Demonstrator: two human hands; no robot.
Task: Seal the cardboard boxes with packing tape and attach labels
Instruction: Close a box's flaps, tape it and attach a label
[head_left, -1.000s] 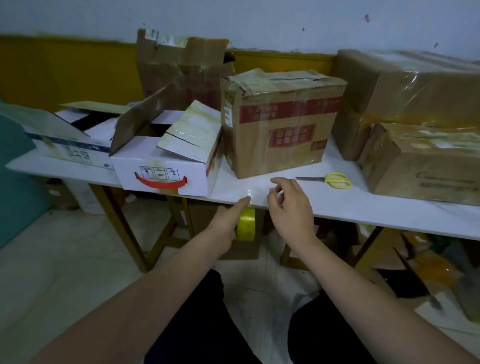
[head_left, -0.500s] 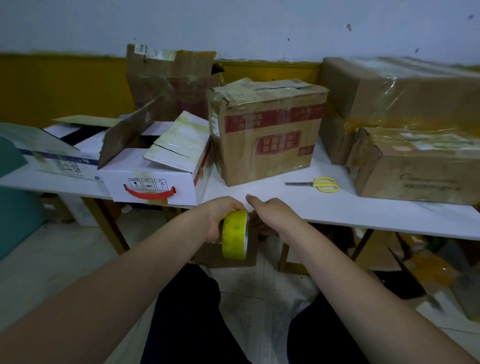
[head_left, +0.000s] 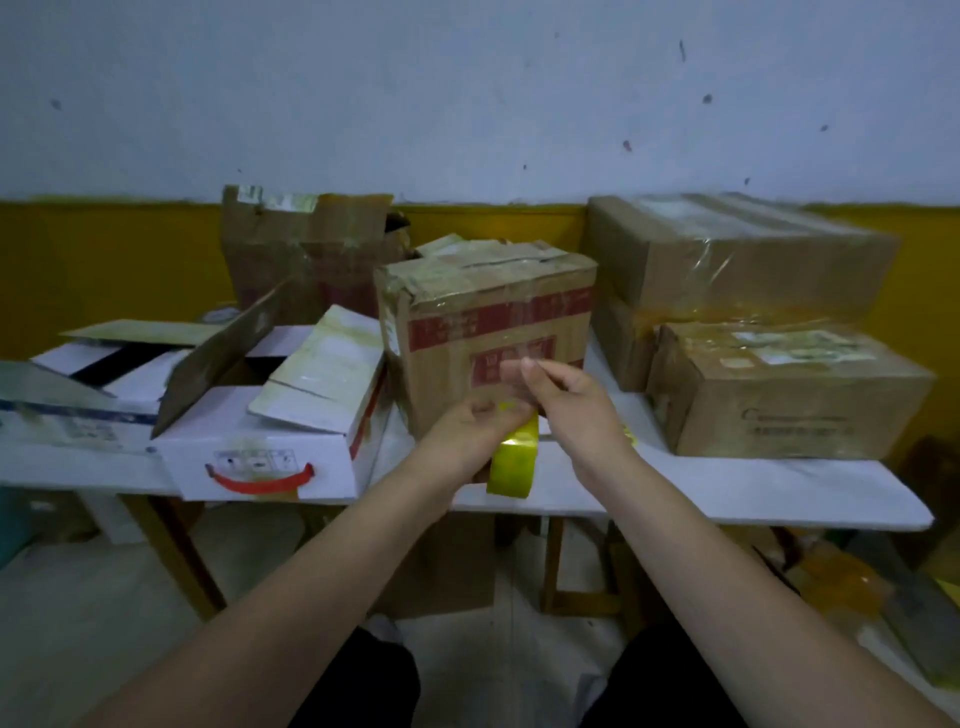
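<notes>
My left hand (head_left: 470, 436) grips a yellow roll of packing tape (head_left: 511, 465) held on edge over the table's front edge. Just right of it, my right hand (head_left: 574, 410) pinches the tape's free end, lifted a little above the roll. Both hands are in front of a brown cardboard box (head_left: 488, 322) with a red band; its top flaps are closed and carry old tape. To the left an open white box (head_left: 260, 452) with a red handle has its flaps raised.
The white table (head_left: 753, 491) holds two stacked brown boxes (head_left: 779, 395) at the right and a torn brown box (head_left: 306, 249) at the back. A yellow scissors handle (head_left: 630, 434) peeks out behind my right wrist. Scraps lie on the floor at the right.
Both hands rose with the tape roll from below the table edge to in front of the brown box. My right hand has pulled the tape end up from the roll.
</notes>
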